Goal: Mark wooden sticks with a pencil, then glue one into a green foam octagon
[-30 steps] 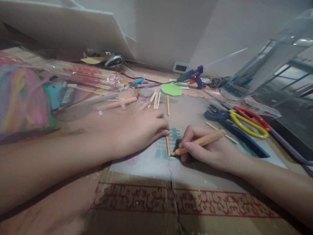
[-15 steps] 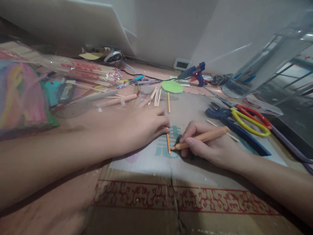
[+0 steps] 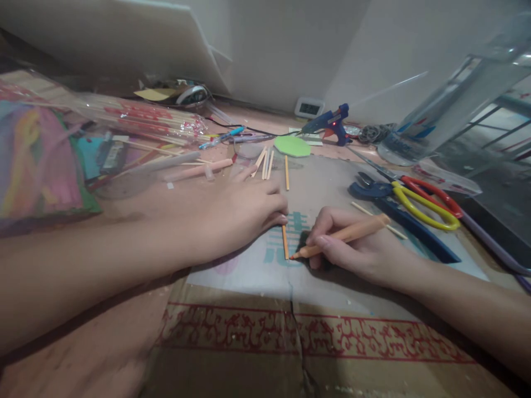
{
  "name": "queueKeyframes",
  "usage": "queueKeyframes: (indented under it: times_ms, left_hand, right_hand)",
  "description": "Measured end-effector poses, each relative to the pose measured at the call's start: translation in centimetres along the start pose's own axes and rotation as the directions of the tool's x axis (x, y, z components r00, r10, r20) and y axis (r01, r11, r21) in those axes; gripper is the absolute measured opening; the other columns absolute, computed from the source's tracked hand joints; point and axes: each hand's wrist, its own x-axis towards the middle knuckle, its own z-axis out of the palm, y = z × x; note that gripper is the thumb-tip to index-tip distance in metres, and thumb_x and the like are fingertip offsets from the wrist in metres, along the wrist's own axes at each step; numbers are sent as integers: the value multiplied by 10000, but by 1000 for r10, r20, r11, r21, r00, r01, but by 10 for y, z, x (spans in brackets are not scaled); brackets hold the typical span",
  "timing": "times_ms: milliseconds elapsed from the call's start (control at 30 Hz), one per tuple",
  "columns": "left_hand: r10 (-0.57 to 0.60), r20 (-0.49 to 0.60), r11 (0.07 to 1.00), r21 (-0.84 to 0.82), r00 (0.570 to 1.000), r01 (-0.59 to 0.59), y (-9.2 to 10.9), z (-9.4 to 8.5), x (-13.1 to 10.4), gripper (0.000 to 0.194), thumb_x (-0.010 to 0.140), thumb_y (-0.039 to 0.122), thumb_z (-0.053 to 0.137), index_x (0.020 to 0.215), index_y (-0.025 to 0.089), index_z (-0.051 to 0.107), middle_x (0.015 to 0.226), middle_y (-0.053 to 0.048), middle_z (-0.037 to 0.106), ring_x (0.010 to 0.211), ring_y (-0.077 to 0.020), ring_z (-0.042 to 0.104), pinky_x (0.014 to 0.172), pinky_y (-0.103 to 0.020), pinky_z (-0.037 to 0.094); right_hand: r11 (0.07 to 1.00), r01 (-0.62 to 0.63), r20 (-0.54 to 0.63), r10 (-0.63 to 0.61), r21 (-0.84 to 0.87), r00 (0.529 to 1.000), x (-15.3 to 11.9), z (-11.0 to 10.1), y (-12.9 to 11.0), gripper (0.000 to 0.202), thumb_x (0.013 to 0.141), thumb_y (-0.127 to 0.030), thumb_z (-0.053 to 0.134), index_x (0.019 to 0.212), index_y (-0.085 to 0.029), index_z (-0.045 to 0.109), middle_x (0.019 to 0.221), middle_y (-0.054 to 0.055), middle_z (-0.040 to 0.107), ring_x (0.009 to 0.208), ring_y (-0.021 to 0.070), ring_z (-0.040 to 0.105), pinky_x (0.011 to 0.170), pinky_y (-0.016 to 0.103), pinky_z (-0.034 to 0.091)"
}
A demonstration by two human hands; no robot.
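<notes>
My left hand (image 3: 253, 204) lies low over the work surface, its fingertips pressed together on the upper end of a thin orange stick (image 3: 285, 242). My right hand (image 3: 352, 237) is closed round an orange marker (image 3: 346, 235), whose tip points left, right beside the stick's lower end. Whether the tip touches the stick I cannot tell. A second orange stick (image 3: 286, 173) lies farther back, beyond my left fingers. Several plain wooden sticks (image 3: 265, 165) lie behind my left hand, near a green octagonal piece (image 3: 292, 146).
Blue-handled pliers (image 3: 398, 215) and scissors with red and yellow handles (image 3: 427, 204) lie at the right, before a clear plastic bottle (image 3: 409, 138). A blue glue gun (image 3: 332, 126) with a red light stands behind. Bagged skewers (image 3: 141, 119) and colourful bagged strips (image 3: 41, 160) fill the left.
The marker tip has moved slightly down and right at the stick's lower end. My left hand has stayed in place on the stick.
</notes>
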Motion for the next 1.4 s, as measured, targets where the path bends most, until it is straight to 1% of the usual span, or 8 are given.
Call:
queueKeyframes:
  times_ms: [233, 467, 700, 900, 1033, 1167, 1267, 1400]
  left_hand:
    - [-1, -4, 1000, -9, 1000, 1, 0, 1, 0, 232, 1038, 379, 548, 970, 249, 727, 1023, -45, 686, 1018, -254, 598, 980, -440, 383]
    - [-4, 15, 1000, 23, 1000, 4, 1, 1, -1, 270, 1056, 396, 513, 1021, 250, 738, 1024, -57, 678, 1012, -273, 578, 866, -414, 392]
    - [13, -13, 997, -70, 1000, -14, 1, 2, 3, 301, 1051, 407, 535, 989, 238, 776, 1029, -58, 682, 981, -242, 605, 847, -389, 411]
    - [50, -46, 995, -81, 998, -54, -2, 4, 2, 341, 1063, 433, 501, 1008, 242, 777, 1060, -59, 692, 984, -246, 611, 855, -403, 407]
    - [48, -38, 996, -71, 998, -51, -1, 3, 3, 315, 1052, 419, 530, 990, 238, 780, 1041, -56, 696, 976, -246, 615, 855, -398, 409]
    - [32, -25, 997, -64, 999, -34, 0, 2, 4, 297, 1043, 406, 552, 974, 234, 784, 1041, -56, 701, 979, -244, 618, 854, -393, 412]
    - [33, -26, 998, -54, 999, -34, 1, 1, 4, 290, 1040, 419, 557, 989, 241, 779, 1046, -52, 703, 986, -246, 616, 853, -391, 414]
    - [25, -18, 999, -44, 1000, -26, 1, 1, 4, 278, 1034, 404, 576, 974, 232, 785, 1025, -54, 706, 972, -251, 616, 850, -394, 414]
  right_hand:
    - [1000, 21, 1, -21, -23, 1000, 0, 0, 1, 196, 950, -345, 652, 810, -215, 608, 690, 43, 765, 613, 159, 691, 553, 242, 525]
    - [1000, 18, -4, -18, -3, 1000, 0, 0, 1, 215, 946, -363, 659, 800, -221, 591, 664, 37, 753, 589, 152, 676, 531, 239, 519]
    - [1000, 17, -151, -18, -8, 988, -2, 1, 1, 294, 975, -451, 631, 785, -238, 559, 629, 19, 720, 557, 147, 666, 499, 243, 500]
    - [1000, 11, -83, -12, -14, 996, -1, 2, 0, 245, 962, -406, 644, 806, -228, 580, 647, 26, 734, 573, 152, 677, 514, 247, 521]
    - [1000, 24, -58, -24, -9, 998, 0, 2, 1, 201, 961, -347, 638, 816, -221, 580, 654, 25, 738, 574, 147, 676, 514, 236, 513]
    - [1000, 19, 0, -19, -12, 1000, -1, 1, 2, 226, 955, -359, 650, 787, -225, 578, 652, 28, 742, 591, 159, 685, 537, 249, 523]
    - [1000, 16, -27, -16, -5, 999, -1, 0, 2, 237, 957, -375, 650, 789, -226, 577, 643, 28, 737, 568, 153, 675, 521, 244, 515]
    - [1000, 13, -65, -13, 2, 998, 0, 0, 2, 191, 975, -326, 611, 822, -216, 581, 649, 32, 740, 556, 142, 669, 505, 228, 506]
